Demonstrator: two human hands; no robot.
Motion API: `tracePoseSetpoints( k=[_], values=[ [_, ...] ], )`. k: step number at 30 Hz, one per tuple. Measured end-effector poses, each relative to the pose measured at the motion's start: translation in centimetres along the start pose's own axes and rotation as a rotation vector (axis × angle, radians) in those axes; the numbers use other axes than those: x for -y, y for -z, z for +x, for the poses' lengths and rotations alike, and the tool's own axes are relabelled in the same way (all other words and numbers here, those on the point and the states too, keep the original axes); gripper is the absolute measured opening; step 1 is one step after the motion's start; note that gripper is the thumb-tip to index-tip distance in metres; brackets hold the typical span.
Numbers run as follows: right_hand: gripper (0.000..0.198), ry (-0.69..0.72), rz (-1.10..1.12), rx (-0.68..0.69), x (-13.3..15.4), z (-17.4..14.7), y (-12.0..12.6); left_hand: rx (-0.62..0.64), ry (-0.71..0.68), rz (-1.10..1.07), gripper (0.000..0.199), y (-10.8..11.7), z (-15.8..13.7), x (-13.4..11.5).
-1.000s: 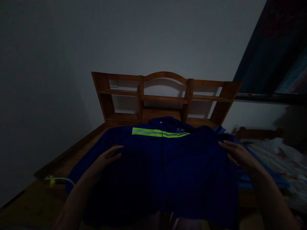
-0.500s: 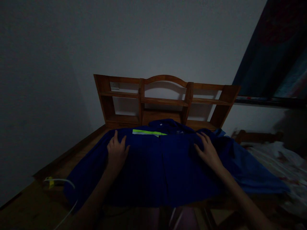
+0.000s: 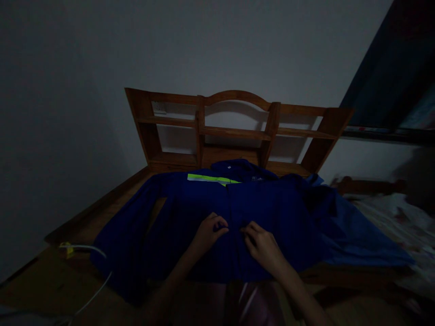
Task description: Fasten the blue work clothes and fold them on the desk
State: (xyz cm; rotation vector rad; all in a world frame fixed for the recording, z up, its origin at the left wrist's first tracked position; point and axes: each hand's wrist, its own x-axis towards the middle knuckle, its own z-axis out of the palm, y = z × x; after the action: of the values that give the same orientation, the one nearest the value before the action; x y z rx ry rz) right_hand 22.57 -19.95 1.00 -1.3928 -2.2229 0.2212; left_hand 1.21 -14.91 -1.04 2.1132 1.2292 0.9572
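Note:
A dark blue jacket (image 3: 200,194) with a yellow-green and silver reflective stripe lies spread out in front of me, its collar at the far end. My left hand (image 3: 211,230) is over the front panel just left of the centre opening, thumb and curled fingers drawn close together on the cloth. Across the opening, my right hand (image 3: 260,242) has its fingertips bunched on the right panel. Both hands appear to pinch the fabric, though dim light hides how much cloth is between the fingers. The jacket's left-lying sleeve (image 3: 125,231) hangs toward the near edge.
A wooden shelf unit (image 3: 234,131) stands behind the jacket against the wall. Lighter blue cloth (image 3: 367,240) lies at the right, beside pale bedding (image 3: 401,217). At the left, a white cable (image 3: 84,247) with a yellow tag hangs near the sleeve.
Both hands have moved inward and nearer to me, from the jacket's far outer parts to its centre opening. Their spread fingers have curled in. A gap now shows beside the left-lying sleeve.

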Motion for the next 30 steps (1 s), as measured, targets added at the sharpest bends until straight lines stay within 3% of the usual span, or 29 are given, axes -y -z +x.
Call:
tracePoseSetpoints(
  k=[4,10,13,16,20,24,30],
  values=[
    [0.031,0.023,-0.102,0.014,0.2,-0.2,-0.1,-0.008,-0.014,-0.059,0.017,0.2,0.1,0.3],
    [0.037,0.040,-0.248,0.026,0.5,-0.2,-0.3,0.123,0.040,-0.032,0.016,0.4,0.9,0.8],
    [0.037,0.027,-0.250,0.005,0.4,0.0,-0.5,0.131,0.066,-0.070,0.015,0.9,0.9,0.2],
    [0.031,0.012,-0.163,-0.035,0.1,-0.1,-0.6,0.074,0.102,-0.173,0.016,1.6,0.4,-0.9],
    [0.028,-0.003,-0.115,-0.049,-0.2,-0.4,-0.7,0.078,0.158,-0.465,0.021,2.1,0.6,-2.6],
    [0.030,-0.007,-0.141,-0.031,0.0,-0.4,-0.7,0.021,0.190,-0.602,0.023,0.8,1.8,-3.0],
    [0.040,-0.037,-0.046,-0.036,-0.1,-0.2,-1.2,-0.058,0.281,-0.446,0.014,-2.6,1.6,-1.3]
  ],
)
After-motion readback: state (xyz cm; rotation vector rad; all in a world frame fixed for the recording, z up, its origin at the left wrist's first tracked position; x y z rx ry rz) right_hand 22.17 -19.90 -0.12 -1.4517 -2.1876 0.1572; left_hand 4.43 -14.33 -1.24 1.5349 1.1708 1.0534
